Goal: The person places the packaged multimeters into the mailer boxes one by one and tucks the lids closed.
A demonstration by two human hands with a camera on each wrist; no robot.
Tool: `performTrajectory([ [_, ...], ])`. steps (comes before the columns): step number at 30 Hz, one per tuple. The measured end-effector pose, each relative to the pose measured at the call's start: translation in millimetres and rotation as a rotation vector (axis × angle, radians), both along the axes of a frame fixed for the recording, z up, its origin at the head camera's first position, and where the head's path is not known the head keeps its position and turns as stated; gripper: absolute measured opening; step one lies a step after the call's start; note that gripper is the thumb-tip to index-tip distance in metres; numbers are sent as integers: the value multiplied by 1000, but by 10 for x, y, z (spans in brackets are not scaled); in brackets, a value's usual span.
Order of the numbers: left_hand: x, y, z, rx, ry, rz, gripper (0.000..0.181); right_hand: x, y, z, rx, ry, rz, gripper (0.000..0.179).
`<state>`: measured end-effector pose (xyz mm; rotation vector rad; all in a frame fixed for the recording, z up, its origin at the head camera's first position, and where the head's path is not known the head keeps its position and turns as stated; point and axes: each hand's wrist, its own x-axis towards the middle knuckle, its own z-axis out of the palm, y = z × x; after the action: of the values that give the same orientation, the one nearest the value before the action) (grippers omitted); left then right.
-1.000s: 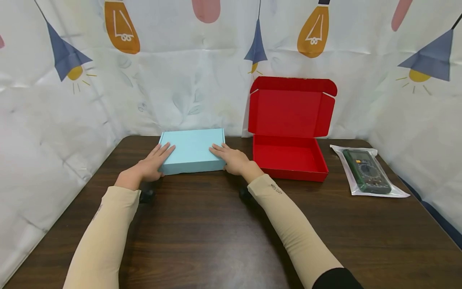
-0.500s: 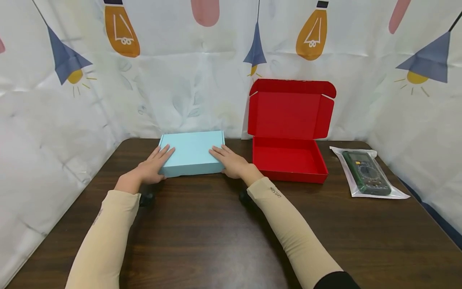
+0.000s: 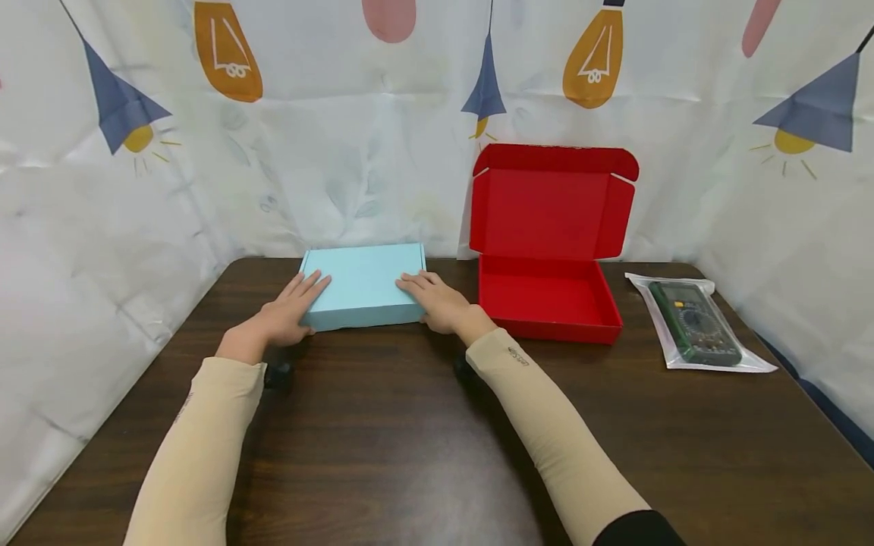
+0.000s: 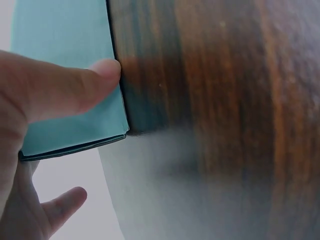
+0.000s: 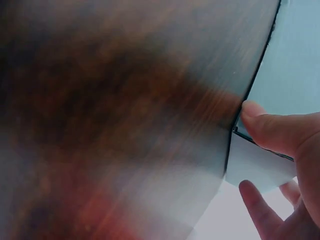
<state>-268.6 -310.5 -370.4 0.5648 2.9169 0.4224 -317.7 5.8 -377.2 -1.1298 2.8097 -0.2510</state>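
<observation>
A closed light blue cardboard box (image 3: 363, 282) lies at the back of the dark wooden table (image 3: 410, 440). My left hand (image 3: 290, 312) rests on its front left corner, fingers straight on the lid. My right hand (image 3: 437, 302) lies the same way on the front right corner. In the left wrist view the left thumb (image 4: 65, 90) presses against the blue box (image 4: 60, 40) at its front wall near the table. The right wrist view shows the right thumb (image 5: 280, 131) touching the bottom front edge of the blue box (image 5: 295, 65).
An empty red box (image 3: 546, 299) stands open just right of the blue one, its lid (image 3: 549, 212) upright against the curtain. A green multimeter in a clear bag (image 3: 693, 322) lies at the table's right edge. A printed curtain surrounds the table.
</observation>
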Motion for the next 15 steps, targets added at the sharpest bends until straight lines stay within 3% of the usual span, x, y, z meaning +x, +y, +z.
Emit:
performTrajectory([
  [7, -49, -21, -17, 48, 5, -5, 96, 24, -1, 22, 6, -16, -30, 84],
  [15, -121, -84, -54, 208, -10, -19, 98, 95, -17, -2, -19, -15, -36, 83],
])
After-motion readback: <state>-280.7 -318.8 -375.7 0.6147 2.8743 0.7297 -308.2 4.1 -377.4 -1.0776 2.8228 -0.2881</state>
